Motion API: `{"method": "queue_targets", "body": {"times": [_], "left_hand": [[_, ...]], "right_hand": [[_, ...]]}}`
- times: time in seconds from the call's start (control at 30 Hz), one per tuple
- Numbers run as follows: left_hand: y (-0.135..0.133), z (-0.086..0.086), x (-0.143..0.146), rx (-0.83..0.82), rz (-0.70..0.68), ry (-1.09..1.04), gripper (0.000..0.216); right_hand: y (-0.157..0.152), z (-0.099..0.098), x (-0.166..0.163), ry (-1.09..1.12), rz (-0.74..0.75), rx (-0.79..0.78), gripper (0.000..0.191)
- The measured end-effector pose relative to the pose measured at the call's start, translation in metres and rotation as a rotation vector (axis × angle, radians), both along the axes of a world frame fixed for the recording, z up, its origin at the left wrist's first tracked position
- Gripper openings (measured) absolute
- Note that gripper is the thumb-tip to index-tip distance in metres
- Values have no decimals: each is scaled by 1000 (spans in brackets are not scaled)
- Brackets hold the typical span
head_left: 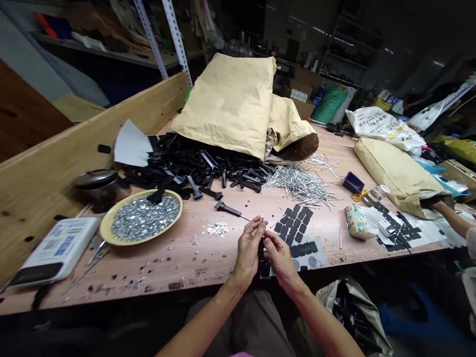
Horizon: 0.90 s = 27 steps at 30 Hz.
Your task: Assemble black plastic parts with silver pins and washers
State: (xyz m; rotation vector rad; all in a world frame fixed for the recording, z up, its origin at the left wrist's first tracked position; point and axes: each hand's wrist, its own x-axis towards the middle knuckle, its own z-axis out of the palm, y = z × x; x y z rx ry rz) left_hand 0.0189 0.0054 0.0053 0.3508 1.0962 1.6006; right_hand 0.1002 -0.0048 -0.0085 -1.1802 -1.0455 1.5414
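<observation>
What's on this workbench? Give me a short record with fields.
Left hand: fingers pinch a small piece, too tiny to identify
Right hand: fingers meet the same piece
Beside the hands: sheet of black pads
Left of hands: yellow plate of silvery discs
Behind: black plastic parts, metal pins, paper sack
Far right: another person's hand

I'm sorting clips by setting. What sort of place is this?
Probably a small assembly workshop: a wooden workbench heaped with black plastic parts, loose metal pins and a dish of tiny silvery discs, bulk paper sacks beside them, storage shelving behind.
</observation>
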Motion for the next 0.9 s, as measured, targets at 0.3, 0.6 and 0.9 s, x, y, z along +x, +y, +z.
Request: {"method": "queue_targets", "body": {"times": [0.3, 0.6, 0.9], "left_hand": [[27, -14, 23, 43, -146, 282, 27], [61, -46, -82, 81, -238, 1765, 27], [60, -49, -102, 203, -435, 1956, 45]], "right_hand": [[26, -2, 42, -183, -31, 96, 21], [102, -19, 125, -1483, 60, 598, 18], [131, -27, 139, -1696, 447, 647, 23]]}}
